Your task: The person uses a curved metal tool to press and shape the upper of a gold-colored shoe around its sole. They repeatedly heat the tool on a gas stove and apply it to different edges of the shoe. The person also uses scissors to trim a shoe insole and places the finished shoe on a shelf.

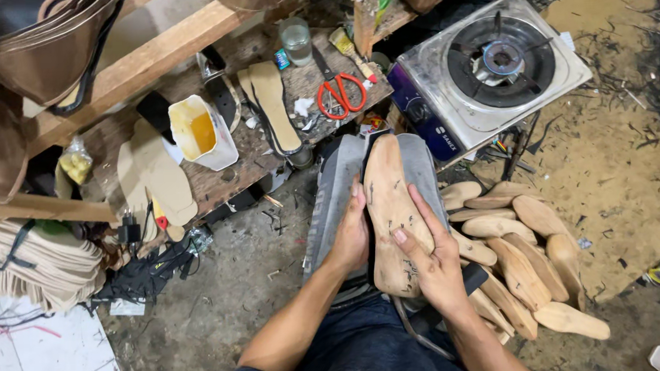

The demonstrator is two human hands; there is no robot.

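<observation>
Your left hand (351, 236) and right hand (430, 259) both clasp wooden shoe last (389, 205) on grey pad (330, 193) — sole bare, no insole on yet — cut insoles (270, 99) wait on bench.

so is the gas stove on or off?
Appears off: no flame shows at the burner of the gas stove, and nothing sits on it.

You sit by a low wooden bench (218, 179). On it lie red scissors (341, 94), a glass (295, 40), a white tub of yellow glue (201, 132) and flat soles (273, 103). The dirt floor (611, 166) holds a small gas stove (492, 67) and a pile of wooden shoe shapes (522, 262).
</observation>
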